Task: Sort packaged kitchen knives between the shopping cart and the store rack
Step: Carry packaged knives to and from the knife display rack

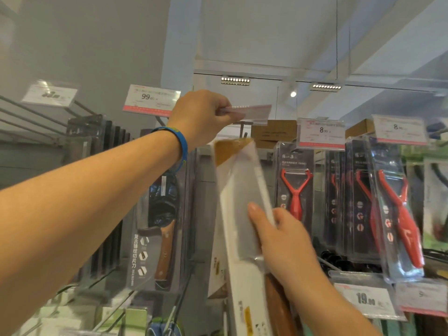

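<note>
White-carded packaged knife point(242, 214) tilts under the rack hook point(243, 132), right hand point(286, 241) clamped around it; left hand point(201, 117) pinches the price tag point(249, 111) up. Hole could miss the hook.

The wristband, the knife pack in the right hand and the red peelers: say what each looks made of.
Wristband: likely silicone or rubber, matte blue, a smooth band snug on the left wrist.
Knife pack: white card with a clear glossy plastic blister, judging by the sheen; a brown, wood-looking handle shows low down.
Red peelers: handles seem moulded plastic, uniformly glossy red; the blade bar looks metallic grey.
</note>
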The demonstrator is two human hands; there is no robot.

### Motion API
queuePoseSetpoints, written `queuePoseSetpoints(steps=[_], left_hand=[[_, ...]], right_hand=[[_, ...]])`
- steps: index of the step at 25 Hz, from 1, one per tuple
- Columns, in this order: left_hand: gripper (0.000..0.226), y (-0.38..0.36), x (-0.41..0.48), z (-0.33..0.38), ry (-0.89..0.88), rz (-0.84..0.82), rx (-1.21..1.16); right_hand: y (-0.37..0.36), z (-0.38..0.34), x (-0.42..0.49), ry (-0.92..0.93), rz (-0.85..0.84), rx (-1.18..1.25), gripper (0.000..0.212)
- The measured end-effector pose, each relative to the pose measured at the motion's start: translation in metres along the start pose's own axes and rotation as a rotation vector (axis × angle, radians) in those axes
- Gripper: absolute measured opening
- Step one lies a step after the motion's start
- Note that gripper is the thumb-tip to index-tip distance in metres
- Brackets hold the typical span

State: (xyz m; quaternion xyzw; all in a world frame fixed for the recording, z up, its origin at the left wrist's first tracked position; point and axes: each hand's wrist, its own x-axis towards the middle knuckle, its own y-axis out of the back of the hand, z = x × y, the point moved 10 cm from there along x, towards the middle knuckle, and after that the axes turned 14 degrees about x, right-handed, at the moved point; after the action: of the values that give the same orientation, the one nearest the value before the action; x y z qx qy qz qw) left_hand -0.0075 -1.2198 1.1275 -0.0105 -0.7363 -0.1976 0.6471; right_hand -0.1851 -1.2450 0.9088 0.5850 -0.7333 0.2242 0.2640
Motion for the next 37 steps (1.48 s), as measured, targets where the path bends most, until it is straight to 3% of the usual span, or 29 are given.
queuePoseSetpoints(steps=[14,20,24,37], left_hand=[[0.033,0.001,0.005,0.003,0.002,-0.028,-0.019],[0.033,0.0,0.005,0.005,-0.001,-0.04,-0.013],[0.031,0.0,0.002,0.004,0.006,-0.039,-0.015],[0.034,0.004,0.004,0.011,0.009,-0.025,0.048]], right_hand=[[-0.012,0.0,0.019,-0.01,-0.043,0.015,0.041],[-0.022,0.011,0.017,-0.137,-0.098,0.154,0.042],[-0.005,0.015,0.021,-0.196,-0.04,0.149,0.048],[-0.006,0.01,0.048,-0.302,-0.097,0.043,0.047]])
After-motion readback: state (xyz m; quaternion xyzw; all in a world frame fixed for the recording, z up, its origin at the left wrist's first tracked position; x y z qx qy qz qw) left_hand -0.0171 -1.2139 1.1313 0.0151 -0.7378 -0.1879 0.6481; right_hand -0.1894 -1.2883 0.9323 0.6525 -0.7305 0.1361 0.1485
